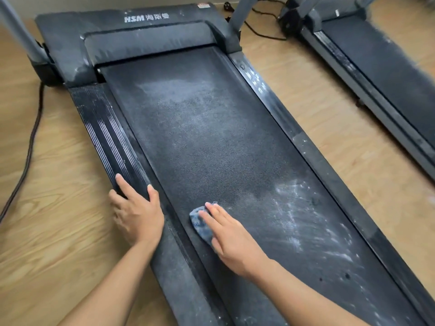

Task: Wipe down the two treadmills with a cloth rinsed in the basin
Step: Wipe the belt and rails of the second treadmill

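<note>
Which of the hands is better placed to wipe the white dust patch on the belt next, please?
The right hand: it presses the blue cloth on the belt near that patch; the left hand grips the side rail.

Light wood-grain plank floor (58, 208) and its load.
Down the middle, dusty black treadmill (211, 137); well apart at upper right, second dark grey treadmill (388, 67); long black cable (30, 149) trailing along the left, another black cable (257, 33) between the two.
</note>
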Demonstrator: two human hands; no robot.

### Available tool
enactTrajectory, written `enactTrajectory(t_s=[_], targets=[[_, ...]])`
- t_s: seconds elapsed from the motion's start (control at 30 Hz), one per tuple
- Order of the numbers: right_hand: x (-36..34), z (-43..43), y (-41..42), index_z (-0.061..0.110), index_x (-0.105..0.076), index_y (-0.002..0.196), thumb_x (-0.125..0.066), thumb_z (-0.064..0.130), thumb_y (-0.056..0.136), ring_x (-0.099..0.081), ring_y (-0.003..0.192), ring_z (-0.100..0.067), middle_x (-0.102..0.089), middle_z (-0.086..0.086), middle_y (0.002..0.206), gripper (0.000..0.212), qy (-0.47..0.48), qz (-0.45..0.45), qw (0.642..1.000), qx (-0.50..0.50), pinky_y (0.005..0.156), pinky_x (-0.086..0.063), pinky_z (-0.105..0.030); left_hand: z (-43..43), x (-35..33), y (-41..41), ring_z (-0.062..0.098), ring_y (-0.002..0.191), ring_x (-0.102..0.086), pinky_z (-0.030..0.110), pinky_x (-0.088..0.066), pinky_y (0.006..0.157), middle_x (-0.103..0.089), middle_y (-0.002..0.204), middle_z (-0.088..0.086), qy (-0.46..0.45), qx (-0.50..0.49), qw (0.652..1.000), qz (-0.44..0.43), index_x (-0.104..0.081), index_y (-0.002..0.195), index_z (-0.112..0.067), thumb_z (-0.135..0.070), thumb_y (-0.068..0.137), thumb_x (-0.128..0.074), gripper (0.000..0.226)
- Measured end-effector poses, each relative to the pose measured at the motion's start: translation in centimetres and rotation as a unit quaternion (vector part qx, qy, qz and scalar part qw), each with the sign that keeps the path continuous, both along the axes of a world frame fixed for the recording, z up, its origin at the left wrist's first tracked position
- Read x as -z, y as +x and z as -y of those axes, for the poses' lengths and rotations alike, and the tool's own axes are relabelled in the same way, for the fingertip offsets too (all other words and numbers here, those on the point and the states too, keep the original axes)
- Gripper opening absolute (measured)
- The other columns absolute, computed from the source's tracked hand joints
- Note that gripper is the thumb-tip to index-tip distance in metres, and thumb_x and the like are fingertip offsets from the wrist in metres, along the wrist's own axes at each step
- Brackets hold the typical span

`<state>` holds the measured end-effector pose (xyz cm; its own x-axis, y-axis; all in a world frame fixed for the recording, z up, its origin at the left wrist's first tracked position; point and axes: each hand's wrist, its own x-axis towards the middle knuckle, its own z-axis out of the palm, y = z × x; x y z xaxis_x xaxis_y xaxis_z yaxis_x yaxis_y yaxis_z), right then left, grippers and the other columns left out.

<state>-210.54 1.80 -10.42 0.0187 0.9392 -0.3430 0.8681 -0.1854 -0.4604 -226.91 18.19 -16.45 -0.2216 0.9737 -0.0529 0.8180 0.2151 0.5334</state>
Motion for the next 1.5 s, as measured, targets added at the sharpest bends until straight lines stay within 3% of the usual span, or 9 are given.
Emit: enactTrajectory(t_s=[0.3, 0.4, 0.63, 0.77, 0.9, 1.1, 1.2, 1.37, 1.5], targets=[[1.4, -1.5, 2.4, 0.026, -0.058, 0.133, -0.068, 0.026, 0.097, -0.038, 0.119, -0.019, -0.048, 0.006, 0.124, 0.037, 0.078, -0.029, 0.989, 0.121, 0.108, -0.040, -0.034, 0.0, -0.1, 0.3, 0.051, 0.115, -0.055, 0.060, -0.044, 0.097, -0.046, 0.140, 0.027, 0.007, -0.009, 1.000, -0.012, -0.028, 0.163, -0.013, -0.046, 0.099, -0.059, 0.079], [0.6, -1.4, 3.0, 0.027, -0.057, 0.103, -0.067, 0.026, 0.098, -0.040, 0.109, -0.014, -0.048, 0.010, 0.109, 0.011, 0.070, -0.073, 0.987, 0.128, 0.093, -0.043, -0.032, -0.1, -0.2, 0.5, 0.051, 0.114, -0.056, 0.060, -0.043, 0.097, -0.046, 0.138, 0.026, 0.002, -0.026, 0.999, -0.021, -0.029, 0.163, -0.014, -0.046, 0.099, -0.060, 0.078], [-3.5, 0.7, 8.1, 0.025, -0.057, 0.089, -0.066, 0.024, 0.099, -0.063, 0.071, -0.013, -0.071, 0.003, 0.081, 0.013, -0.017, -0.190, 0.964, 0.185, 0.084, -0.058, -0.046, -0.4, -1.1, -0.4, 0.046, 0.142, -0.042, 0.055, -0.030, 0.119, -0.033, 0.161, 0.025, -0.029, 0.011, 0.999, 0.007, -0.027, 0.165, -0.019, -0.050, 0.097, -0.064, 0.083], [-5.9, 2.8, 9.7, 0.023, -0.057, 0.082, -0.065, 0.031, 0.088, -0.062, 0.076, -0.017, -0.066, 0.000, 0.081, 0.013, -0.038, -0.288, 0.917, 0.274, 0.090, -0.058, -0.052, 2.6, -4.3, -1.4, 0.031, 0.162, -0.012, 0.052, -0.012, 0.130, -0.008, 0.175, 0.016, -0.067, 0.106, 0.991, 0.044, -0.038, 0.161, -0.021, -0.036, 0.097, -0.071, 0.073], [-9.3, 4.4, 8.9, 0.016, -0.056, 0.093, -0.056, 0.010, 0.100, -0.074, 0.086, -0.026, -0.072, -0.011, 0.094, 0.009, -0.054, -0.505, 0.783, 0.359, 0.081, -0.062, -0.042, 10.1, -10.8, 1.4, 0.006, 0.146, -0.039, 0.038, -0.030, 0.125, -0.041, 0.156, -0.006, -0.022, 0.401, 0.908, 0.118, -0.061, 0.131, -0.031, -0.019, 0.097, -0.067, 0.036], [-12.7, 7.6, 7.1, 0.004, -0.057, 0.116, -0.050, 0.006, 0.101, -0.074, 0.091, -0.033, -0.075, -0.025, 0.106, 0.017, -0.024, -0.627, 0.667, 0.402, 0.089, -0.063, -0.050, 12.8, -16.3, 3.9, 0.016, 0.130, -0.050, 0.038, -0.042, 0.115, -0.040, 0.142, -0.004, 0.022, 0.587, 0.809, 0.033, -0.045, 0.141, -0.022, -0.017, 0.084, -0.073, 0.063], [-13.2, 9.3, 7.7, 0.004, -0.058, 0.120, -0.050, 0.007, 0.102, -0.075, 0.094, -0.032, -0.075, -0.024, 0.111, 0.020, -0.012, -0.622, 0.667, 0.411, 0.083, -0.065, -0.045, 14.1, -15.8, 4.9, 0.017, 0.126, -0.054, 0.037, -0.047, 0.110, -0.039, 0.145, -0.004, -0.004, 0.619, 0.786, 0.000, -0.039, 0.146, -0.022, -0.019, 0.088, -0.072, 0.067], [-13.6, 10.5, 8.8, 0.011, -0.054, 0.104, -0.055, 0.002, 0.102, -0.075, 0.088, -0.026, -0.075, -0.013, 0.100, 0.010, 0.015, -0.582, 0.717, 0.383, 0.078, -0.065, -0.043, 17.9, -14.9, 5.4, 0.007, 0.122, -0.057, 0.036, -0.051, 0.098, -0.051, 0.129, -0.012, -0.053, 0.494, 0.855, 0.145, -0.053, 0.121, -0.029, -0.004, 0.090, -0.049, 0.040], [-14.2, 10.8, 8.1, 0.009, -0.063, 0.129, -0.059, 0.012, 0.103, -0.074, 0.104, -0.032, -0.077, -0.018, 0.116, 0.026, 0.003, -0.573, 0.765, 0.295, 0.087, -0.063, -0.042, 17.8, -16.4, 5.7, 0.006, 0.093, -0.061, 0.023, -0.044, 0.082, -0.054, 0.109, -0.010, -0.067, 0.439, 0.876, 0.190, -0.063, 0.094, -0.024, -0.025, 0.102, -0.065, 0.008]])
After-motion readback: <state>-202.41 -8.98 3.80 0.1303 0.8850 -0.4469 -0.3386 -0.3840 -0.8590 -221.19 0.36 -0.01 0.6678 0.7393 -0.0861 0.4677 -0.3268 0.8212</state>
